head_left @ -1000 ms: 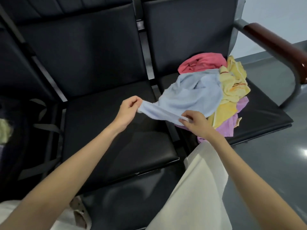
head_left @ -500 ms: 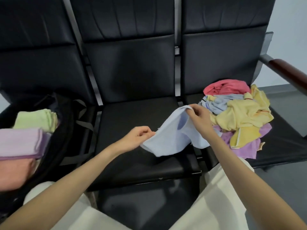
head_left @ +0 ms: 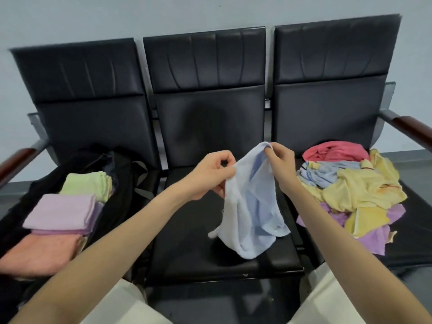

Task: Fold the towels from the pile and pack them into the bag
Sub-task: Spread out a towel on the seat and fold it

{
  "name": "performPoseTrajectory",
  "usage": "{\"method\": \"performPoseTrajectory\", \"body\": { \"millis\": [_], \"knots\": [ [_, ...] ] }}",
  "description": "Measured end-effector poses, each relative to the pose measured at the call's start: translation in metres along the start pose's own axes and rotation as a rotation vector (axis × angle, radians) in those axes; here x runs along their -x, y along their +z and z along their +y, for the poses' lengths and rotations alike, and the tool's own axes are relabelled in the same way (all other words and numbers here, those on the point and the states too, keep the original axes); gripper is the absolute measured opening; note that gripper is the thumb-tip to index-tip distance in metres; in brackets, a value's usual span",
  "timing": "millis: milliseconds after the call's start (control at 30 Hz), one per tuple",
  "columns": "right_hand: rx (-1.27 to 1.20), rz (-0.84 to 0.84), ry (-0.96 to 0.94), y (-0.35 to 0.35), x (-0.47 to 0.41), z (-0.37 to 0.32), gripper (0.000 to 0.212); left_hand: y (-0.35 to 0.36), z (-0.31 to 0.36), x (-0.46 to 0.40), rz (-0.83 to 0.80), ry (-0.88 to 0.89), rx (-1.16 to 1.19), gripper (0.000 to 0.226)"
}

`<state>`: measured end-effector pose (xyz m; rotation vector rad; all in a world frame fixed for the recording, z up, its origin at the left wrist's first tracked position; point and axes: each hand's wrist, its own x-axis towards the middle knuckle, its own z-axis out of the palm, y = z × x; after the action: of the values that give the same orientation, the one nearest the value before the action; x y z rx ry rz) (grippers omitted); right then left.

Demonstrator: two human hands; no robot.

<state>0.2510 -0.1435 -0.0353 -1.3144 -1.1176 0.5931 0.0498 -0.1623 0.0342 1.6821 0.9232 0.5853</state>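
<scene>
While your left hand (head_left: pixel 214 175) and right hand (head_left: pixel 279 163) both pinch the light blue towel (head_left: pixel 251 213) hanging bunched over the middle seat (head_left: pixel 187 253), find two adjacent corners and spread it flat before folding. Pile (head_left: pixel 355 190) lies right, bag (head_left: pixel 121 183) left.

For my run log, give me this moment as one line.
step: unfolding | left hand: pinches light blue towel | right hand: pinches its top | pile: right seat | bag: left seat, three folded towels
</scene>
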Motion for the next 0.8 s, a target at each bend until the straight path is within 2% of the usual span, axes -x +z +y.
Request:
{"method": "performPoseTrajectory", "body": {
  "millis": [167,267,333,433,533,600,700,767,800],
  "knots": [
    [-0.089,-0.013,0.053,0.009,-0.012,-0.014,0.019,-0.003,0.021,-0.018,0.408,0.198,0.044,0.017],
    [0.005,-0.082,0.035,0.009,-0.016,-0.007,0.014,-0.016,0.011,-0.033,0.6,0.234,0.024,0.016],
    [0.159,-0.149,0.039,0.006,-0.015,0.009,0.012,-0.025,-0.008,-0.04,0.68,0.176,0.054,0.016],
    [0.426,-0.24,0.129,0.0,-0.008,0.044,0.009,-0.032,-0.052,-0.048,0.745,0.017,0.117,0.012],
    [0.569,-0.314,0.198,-0.006,0.0,0.079,0.011,-0.04,-0.097,-0.056,0.78,-0.12,0.248,0.011],
    [0.669,-0.396,0.218,-0.008,0.006,0.101,0.014,-0.046,-0.12,-0.064,0.775,-0.187,0.335,0.016],
    [0.815,-0.53,0.256,-0.008,0.016,0.136,0.018,-0.051,-0.148,-0.074,0.764,-0.248,0.344,0.022],
    [0.89,-0.5,0.274,-0.006,0.024,0.148,0.018,-0.055,-0.162,-0.078,0.783,-0.275,0.32,0.021],
    [0.9,-0.418,0.247,-0.004,0.03,0.15,0.019,-0.057,-0.168,-0.079,0.798,-0.286,0.308,0.021]
  ]
}}
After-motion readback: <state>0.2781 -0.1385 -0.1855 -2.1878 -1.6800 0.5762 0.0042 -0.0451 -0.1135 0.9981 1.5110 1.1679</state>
